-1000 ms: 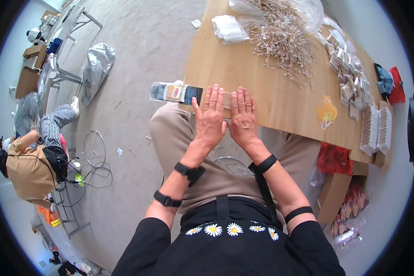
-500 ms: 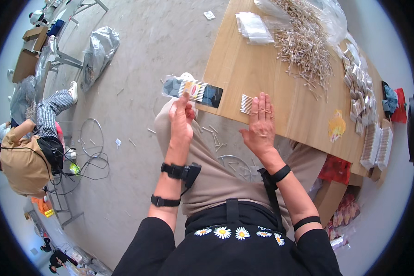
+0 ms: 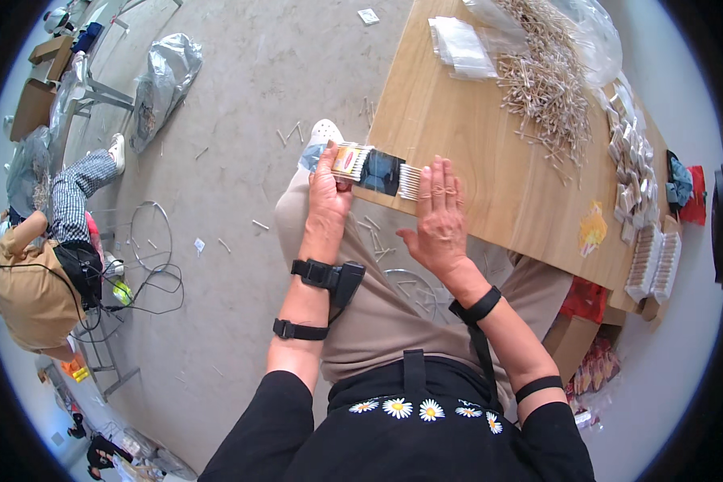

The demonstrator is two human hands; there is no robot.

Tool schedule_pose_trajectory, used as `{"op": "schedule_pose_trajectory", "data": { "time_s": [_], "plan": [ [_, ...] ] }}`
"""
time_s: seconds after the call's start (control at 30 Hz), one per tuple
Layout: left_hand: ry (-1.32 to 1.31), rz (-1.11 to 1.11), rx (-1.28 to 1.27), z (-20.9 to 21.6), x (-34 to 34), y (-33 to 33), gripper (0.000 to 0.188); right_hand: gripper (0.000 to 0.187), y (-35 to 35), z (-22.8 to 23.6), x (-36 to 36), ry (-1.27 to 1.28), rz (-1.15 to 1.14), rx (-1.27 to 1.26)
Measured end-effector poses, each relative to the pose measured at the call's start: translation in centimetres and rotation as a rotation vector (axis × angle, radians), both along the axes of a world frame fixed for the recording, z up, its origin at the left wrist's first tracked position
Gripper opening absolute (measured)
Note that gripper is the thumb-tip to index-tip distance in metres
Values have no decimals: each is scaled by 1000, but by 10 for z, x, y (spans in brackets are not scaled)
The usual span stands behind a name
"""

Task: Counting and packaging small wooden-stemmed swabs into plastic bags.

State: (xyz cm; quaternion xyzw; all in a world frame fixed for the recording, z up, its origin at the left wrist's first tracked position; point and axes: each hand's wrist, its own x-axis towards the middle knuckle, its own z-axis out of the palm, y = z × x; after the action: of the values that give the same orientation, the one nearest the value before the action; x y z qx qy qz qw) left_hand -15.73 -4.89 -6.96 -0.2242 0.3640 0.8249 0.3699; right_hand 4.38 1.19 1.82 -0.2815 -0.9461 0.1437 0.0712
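My left hand [image 3: 328, 193] is closed on a small clear plastic bag of cotton swabs [image 3: 352, 159] with a yellow, white and red label, just off the table's near-left corner. Beside the bag, a dark glossy sheet [image 3: 381, 173] lies on that corner. Flat on the wood, with fingers stretched out together and thumb apart, my right hand [image 3: 442, 213] rests against a short row of loose cotton swabs [image 3: 410, 181]. This row lies side by side at the right edge of the dark sheet. Part of the row may be hidden under my fingers.
A big heap of loose swabs [image 3: 546, 80] covers the table's far side, next to flat clear bags [image 3: 463, 48]. Filled packs [image 3: 635, 161] pile along the right edge, near plastic trays [image 3: 653, 263]. Left, another person [image 3: 40, 273] sits near cables. Swabs litter the floor.
My left hand has brought the bag rightward, over the dark sheet's left part. My right hand has slid left across the table, and the loose swab row now meets the sheet.
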Motion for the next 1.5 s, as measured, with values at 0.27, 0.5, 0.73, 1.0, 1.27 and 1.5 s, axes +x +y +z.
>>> {"op": "schedule_pose_trajectory", "data": {
  "time_s": [0.27, 0.5, 0.73, 1.0, 1.27, 1.5],
  "plan": [
    [-54, -43, 81, 6, 2, 0, 17, 106, -8, -1, -54, 15, 114, -22],
    [37, 21, 45, 25, 9, 1, 16, 101, -16, -8, -71, 54, 64, 16],
    [254, 40, 14, 27, 10, 0, 19, 96, -27, -16, -85, 87, -32, 49],
    [332, 49, -11, 23, 11, 2, 17, 95, -22, -16, -79, 186, -5, 5],
    [489, 114, -54, 21, 11, 4, 16, 115, -17, -7, -48, 58, -153, 12],
    [577, 93, -127, 36, 17, 4, 12, 113, -31, -9, -69, -2, -205, 21]
  ]
}}
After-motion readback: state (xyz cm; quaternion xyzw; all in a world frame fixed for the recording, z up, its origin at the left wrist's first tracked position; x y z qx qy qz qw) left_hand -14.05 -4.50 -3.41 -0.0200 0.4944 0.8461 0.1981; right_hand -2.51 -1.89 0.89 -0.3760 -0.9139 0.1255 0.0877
